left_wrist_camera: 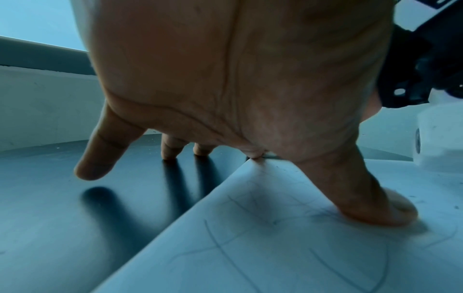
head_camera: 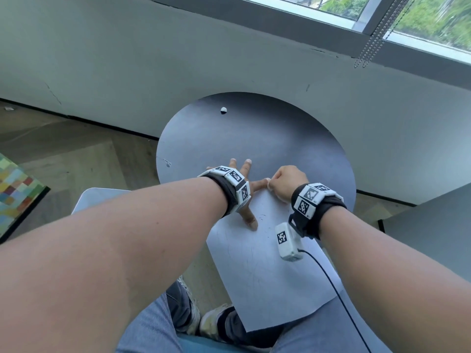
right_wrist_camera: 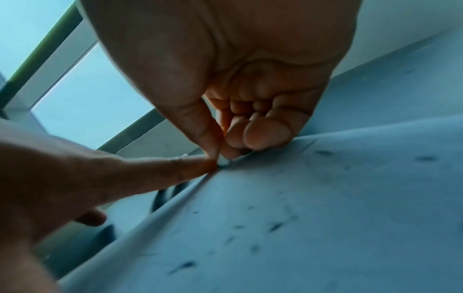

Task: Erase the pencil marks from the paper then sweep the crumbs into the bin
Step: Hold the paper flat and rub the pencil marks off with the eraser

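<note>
A white paper (head_camera: 265,271) with faint pencil lines (left_wrist_camera: 225,251) lies on the round dark table (head_camera: 254,138), and its near end hangs over my lap. My left hand (head_camera: 251,192) is spread flat, thumb (left_wrist_camera: 375,208) pressing the sheet, the other fingers on the tabletop. My right hand (head_camera: 280,183) pinches a small pale eraser (right_wrist_camera: 223,162) at the paper's far corner, touching the left index fingertip (right_wrist_camera: 195,166). Dark eraser crumbs (right_wrist_camera: 275,227) dot the sheet.
A small white lump (head_camera: 223,110) sits at the table's far left. A pale rounded-corner object (head_camera: 102,197) stands left of the table, partly hidden by my left arm. A grey wall and window ledge (head_camera: 280,59) run behind. A cable (head_camera: 331,284) trails from my right wrist.
</note>
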A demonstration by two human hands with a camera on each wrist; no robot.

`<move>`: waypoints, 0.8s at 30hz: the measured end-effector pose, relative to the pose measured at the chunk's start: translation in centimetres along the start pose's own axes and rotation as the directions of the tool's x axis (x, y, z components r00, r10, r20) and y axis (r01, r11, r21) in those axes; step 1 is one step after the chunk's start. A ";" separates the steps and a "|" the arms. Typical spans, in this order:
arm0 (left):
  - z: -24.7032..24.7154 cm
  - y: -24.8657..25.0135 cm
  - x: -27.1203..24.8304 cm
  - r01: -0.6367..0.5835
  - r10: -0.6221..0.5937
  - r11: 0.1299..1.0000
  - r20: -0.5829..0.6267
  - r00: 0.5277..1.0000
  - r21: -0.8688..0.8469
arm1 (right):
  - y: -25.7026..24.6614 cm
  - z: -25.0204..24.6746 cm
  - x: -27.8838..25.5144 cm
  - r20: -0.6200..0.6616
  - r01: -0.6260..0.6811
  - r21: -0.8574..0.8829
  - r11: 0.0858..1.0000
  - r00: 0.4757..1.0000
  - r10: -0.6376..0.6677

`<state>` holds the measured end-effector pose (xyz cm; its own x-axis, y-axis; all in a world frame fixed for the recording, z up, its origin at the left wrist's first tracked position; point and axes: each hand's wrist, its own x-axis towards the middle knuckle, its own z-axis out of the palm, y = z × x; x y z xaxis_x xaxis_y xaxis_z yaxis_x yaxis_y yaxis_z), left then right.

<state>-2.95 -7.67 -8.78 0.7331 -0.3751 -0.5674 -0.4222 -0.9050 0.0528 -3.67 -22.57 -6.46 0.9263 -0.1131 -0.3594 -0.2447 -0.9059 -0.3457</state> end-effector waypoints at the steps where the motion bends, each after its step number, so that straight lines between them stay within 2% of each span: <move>1: 0.0 0.0 0.0 -0.002 0.002 1.000 0.001 1.000 -0.003 | 0.1 0.2 0.1 -0.006 -0.009 0.016 1.000 1.000 0.009; 4: 0.1 -0.1 -0.1 0.000 0.000 1.000 0.003 1.000 -0.004 | -0.1 1.2 -1.8 -0.013 0.025 0.069 0.997 1.000 -0.024; 7: 0.1 0.1 -0.4 0.012 -0.012 1.000 -0.006 1.000 -0.001 | -0.7 2.4 -4.2 0.125 0.151 0.009 0.989 0.981 -0.151; 9: 0.2 0.2 -0.6 0.016 -0.016 1.000 -0.014 1.000 0.000 | -0.6 2.5 -4.6 0.193 0.155 0.009 0.988 0.969 -0.154; 14: 0.5 0.1 -1.7 0.026 -0.027 0.999 -0.046 0.999 -0.030 | 0.6 1.3 -2.3 0.058 0.110 -0.003 0.994 0.992 -0.109; 19: 0.7 0.1 -2.6 0.038 -0.040 0.999 -0.095 0.995 -0.028 | 0.5 0.9 -0.4 0.071 0.096 -0.043 0.994 0.993 -0.093; 22: 0.6 -1.0 -2.4 -0.015 0.009 0.999 -0.152 0.988 -0.042 | 0.5 0.6 -0.1 0.106 0.155 -0.079 0.985 0.984 -0.146; 24: 0.7 -1.8 -2.3 -0.040 0.036 0.999 -0.136 0.990 -0.026 | 0.5 0.3 -0.1 0.136 0.174 -0.087 0.981 0.977 -0.161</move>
<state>-4.20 -5.03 -8.17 0.7827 -0.4316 -0.4484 -0.4373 -0.8941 0.0972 -4.01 -22.86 -6.86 0.9059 0.0912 -0.4136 -0.0539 -0.9438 -0.3262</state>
